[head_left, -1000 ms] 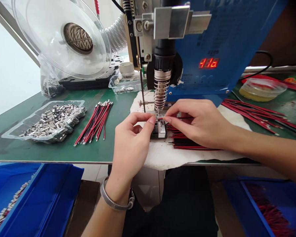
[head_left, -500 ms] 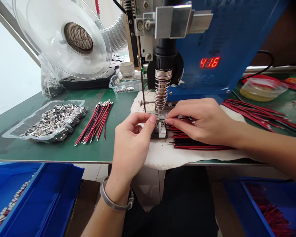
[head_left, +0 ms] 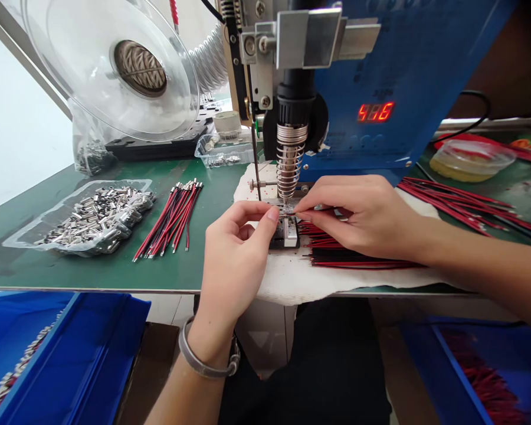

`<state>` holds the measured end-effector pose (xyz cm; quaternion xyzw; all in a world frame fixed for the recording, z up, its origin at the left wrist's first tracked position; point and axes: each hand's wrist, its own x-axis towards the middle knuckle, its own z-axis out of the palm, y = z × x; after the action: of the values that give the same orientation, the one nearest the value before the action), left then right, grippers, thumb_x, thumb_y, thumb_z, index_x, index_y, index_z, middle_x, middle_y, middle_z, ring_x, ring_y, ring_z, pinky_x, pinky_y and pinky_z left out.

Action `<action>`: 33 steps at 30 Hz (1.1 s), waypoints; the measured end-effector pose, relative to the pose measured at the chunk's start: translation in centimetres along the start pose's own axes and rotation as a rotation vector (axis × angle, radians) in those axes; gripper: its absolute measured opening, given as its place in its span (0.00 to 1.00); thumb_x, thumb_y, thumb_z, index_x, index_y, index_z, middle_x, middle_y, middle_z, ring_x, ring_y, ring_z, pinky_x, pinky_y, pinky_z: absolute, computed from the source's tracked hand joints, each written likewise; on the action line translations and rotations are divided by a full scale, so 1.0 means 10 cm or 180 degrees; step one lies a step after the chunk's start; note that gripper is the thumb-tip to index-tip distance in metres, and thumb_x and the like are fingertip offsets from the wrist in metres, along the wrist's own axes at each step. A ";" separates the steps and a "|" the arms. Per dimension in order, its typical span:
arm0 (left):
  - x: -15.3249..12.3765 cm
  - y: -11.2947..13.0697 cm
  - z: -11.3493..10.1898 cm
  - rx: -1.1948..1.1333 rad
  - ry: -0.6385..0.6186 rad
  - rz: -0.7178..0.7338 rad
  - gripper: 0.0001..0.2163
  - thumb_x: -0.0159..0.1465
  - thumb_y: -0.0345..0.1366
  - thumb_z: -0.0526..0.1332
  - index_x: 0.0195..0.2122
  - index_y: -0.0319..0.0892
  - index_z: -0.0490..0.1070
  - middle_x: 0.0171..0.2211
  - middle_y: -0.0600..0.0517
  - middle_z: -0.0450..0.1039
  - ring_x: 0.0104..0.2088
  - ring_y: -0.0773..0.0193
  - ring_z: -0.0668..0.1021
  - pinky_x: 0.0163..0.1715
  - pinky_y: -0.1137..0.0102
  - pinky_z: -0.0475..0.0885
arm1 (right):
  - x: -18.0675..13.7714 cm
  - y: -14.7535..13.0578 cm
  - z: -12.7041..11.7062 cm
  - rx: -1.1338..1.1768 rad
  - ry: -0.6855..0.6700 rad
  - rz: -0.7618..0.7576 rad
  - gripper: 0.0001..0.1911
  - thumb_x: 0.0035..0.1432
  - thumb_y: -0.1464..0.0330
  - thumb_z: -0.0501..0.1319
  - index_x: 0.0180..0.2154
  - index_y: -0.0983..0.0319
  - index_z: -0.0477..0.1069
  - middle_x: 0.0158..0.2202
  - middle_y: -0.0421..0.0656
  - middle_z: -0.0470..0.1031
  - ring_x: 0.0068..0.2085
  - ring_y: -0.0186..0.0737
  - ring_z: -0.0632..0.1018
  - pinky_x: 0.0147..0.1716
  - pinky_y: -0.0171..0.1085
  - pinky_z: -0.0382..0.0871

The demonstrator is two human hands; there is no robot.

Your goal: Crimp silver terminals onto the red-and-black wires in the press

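Note:
Beneath the soldering iron tip [head_left: 287, 192] of the machine, my two hands meet over a small metal fixture [head_left: 288, 231]. My left hand [head_left: 235, 251] is closed in a thumb-and-finger pinch at the left of the fixture; what sits in it is too small to make out. From the other side, my right hand [head_left: 365, 215] pinches a thin wire, its end pointing at the spot under the tip. Under the right hand lies a bundle of red and black wires [head_left: 336, 258] on a white cloth [head_left: 287, 283].
Left of my hands are a pile of red-black wires with metal ends [head_left: 172, 218] and a clear tray [head_left: 22, 239] of metal connectors. A blue machine [head_left: 358, 147] with a red display stands behind. Blue bins [head_left: 101, 348] sit below the table edge. More wires [head_left: 464, 203] lie right.
My right hand has shifted very slightly left, towards the left fingertips. My left hand stays nearly in place.

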<state>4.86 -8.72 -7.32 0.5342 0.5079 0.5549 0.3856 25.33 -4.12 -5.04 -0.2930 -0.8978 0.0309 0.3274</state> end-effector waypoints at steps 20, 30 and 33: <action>0.03 -0.05 0.00 -0.0530 -0.0030 0.0012 0.13 0.74 0.39 0.63 0.30 0.42 0.72 0.20 0.58 0.64 0.18 0.72 0.57 0.19 0.71 0.55 | -0.02 0.05 -0.01 -0.0093 0.0114 -0.0416 0.08 0.72 0.72 0.61 0.40 0.57 0.79 0.37 0.42 0.84 0.36 0.40 0.82 0.34 0.40 0.74; 0.03 -0.05 0.01 -0.0614 -0.0058 0.0055 0.15 0.73 0.38 0.63 0.28 0.42 0.70 0.24 0.56 0.71 0.18 0.73 0.59 0.18 0.71 0.52 | -0.01 0.05 -0.01 -0.0076 0.0076 -0.0372 0.08 0.72 0.72 0.62 0.40 0.57 0.79 0.37 0.42 0.83 0.35 0.39 0.81 0.33 0.40 0.73; 0.02 -0.05 0.01 -0.0576 -0.0075 0.0049 0.15 0.74 0.38 0.63 0.28 0.42 0.70 0.22 0.56 0.69 0.18 0.72 0.58 0.18 0.70 0.51 | -0.01 0.04 -0.01 -0.0069 0.0072 -0.0363 0.08 0.72 0.72 0.61 0.40 0.57 0.79 0.37 0.42 0.83 0.34 0.39 0.81 0.33 0.40 0.72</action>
<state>4.88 -8.37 -7.75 0.5076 0.4470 0.5951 0.4340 25.66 -3.81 -5.14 -0.2453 -0.9095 -0.0008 0.3356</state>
